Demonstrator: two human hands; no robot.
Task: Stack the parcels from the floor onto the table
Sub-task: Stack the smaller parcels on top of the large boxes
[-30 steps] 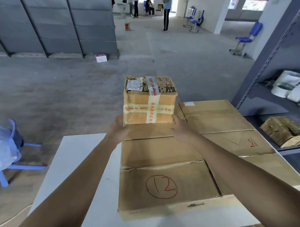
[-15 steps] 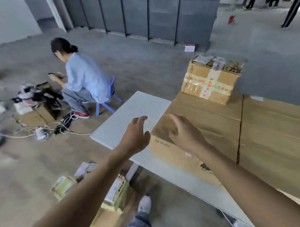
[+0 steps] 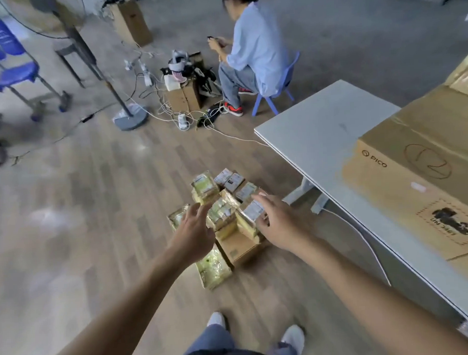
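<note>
**Both hands empty above the floor pile**

The parcels (image 3: pixel 205 185) you have to move are bunched together on the floor (image 3: pixel 96 208), just beside the near corner of the bench (image 3: pixel 319 132). They are small boxes wrapped in yellowish tape, some flat and some leaning on each other, so the heap looks loose rather than squared.

Your left hand (image 3: pixel 195 231) and right hand (image 3: pixel 277 223) are stretched out over the heap, one on each side. The fingers are spread and relaxed, and neither hand grips anything. The width between them suits taking one parcel by its two opposite sides.

The right fingertips lie over a labelled parcel (image 3: pixel 252 211) at the top of the heap. From this angle you cannot tell whether they touch it.

On the bench, a large cardboard box (image 3: pixel 413 176) fills the right part and the grey top is bare on the left. The box's flat lid looks like a sound base for stacking.

Take the topmost parcel first, I would judge, since pulling a lower one may tip its neighbours.

Mind the white cable (image 3: pixel 362 239) that runs along the floor under the bench edge. A seated person (image 3: pixel 257 43) and a tangle of cables (image 3: pixel 188 118) lie well beyond the heap, clear of your path.
</note>
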